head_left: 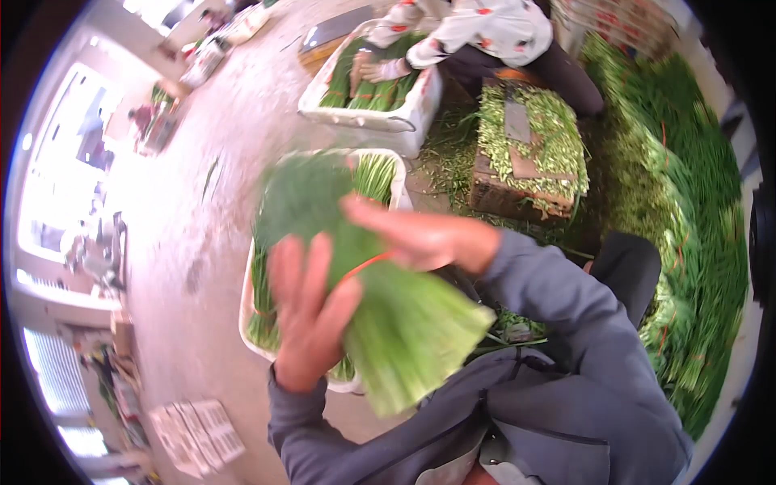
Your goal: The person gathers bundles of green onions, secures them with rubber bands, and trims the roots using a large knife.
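Note:
A thick bundle of garlic chives [404,323] is in the air over a white crate [396,184], its pale cut ends fanned toward my body and its dark leaf tips blurred by motion. An orange band runs around its middle. My left hand [311,311] presses against the left side of the bundle with long, nearly straight fingers. From the right, my right hand [428,234] lies against it near the band, fingers extended. Held between both hands, the bundle hides much of the crate, where more banded chives [373,179] lie.
Ahead, another person's gloved hands [384,70] rest on chives in a second white crate [408,125]. A wooden block [517,194] covered in trimmings carries a flat blade [517,121]. Long heaps of chives [703,242] line the right side. A flattened stack [196,436] lies at lower left.

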Demonstrator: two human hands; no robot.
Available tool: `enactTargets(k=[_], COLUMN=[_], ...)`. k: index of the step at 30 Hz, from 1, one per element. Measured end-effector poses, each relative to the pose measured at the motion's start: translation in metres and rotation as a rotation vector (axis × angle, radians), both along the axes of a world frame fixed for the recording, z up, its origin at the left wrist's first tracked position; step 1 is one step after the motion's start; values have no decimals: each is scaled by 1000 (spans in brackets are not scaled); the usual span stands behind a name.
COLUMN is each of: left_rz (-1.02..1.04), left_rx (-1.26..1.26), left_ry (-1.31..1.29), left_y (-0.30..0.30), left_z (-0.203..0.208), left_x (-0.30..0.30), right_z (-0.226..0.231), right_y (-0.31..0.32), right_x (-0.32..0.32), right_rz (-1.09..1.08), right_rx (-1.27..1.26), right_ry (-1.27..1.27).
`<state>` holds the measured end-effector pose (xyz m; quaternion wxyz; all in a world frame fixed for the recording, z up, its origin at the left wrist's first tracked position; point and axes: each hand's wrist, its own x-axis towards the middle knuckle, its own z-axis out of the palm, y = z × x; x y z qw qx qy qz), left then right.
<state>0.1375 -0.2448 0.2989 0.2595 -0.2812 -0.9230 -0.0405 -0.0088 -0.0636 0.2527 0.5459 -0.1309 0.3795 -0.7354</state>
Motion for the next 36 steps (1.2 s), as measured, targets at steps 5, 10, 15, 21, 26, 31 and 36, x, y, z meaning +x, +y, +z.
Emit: enactTargets(k=[5, 10, 15, 21, 26, 31, 36], left_rz=[307, 446, 449, 905, 1055, 938, 363], left_rx=[132, 749, 943, 283, 286, 278, 760], left_ry=[-108, -804, -1009, -747, -641, -811, -1002], left_y=[-33, -171, -202, -141, -91, -102, -154], left_z=[24, -73, -142, -219, -249, -266, -312], left_x=[-17, -89, -182, -280, -265, -293, -281], right_z=[-60, -151, -190, -197, -202, -202, -188], right_y=[-27, 54, 151, 193, 194, 192, 197], right_x=[-15, 0, 23, 36, 39, 30, 15], right_rz=[93, 123, -106, -240, -319, -402, -370], right_rx=[64, 66, 48, 28, 34, 26, 183], right_ry=[234, -2, -129, -105, -85, -57, 83])
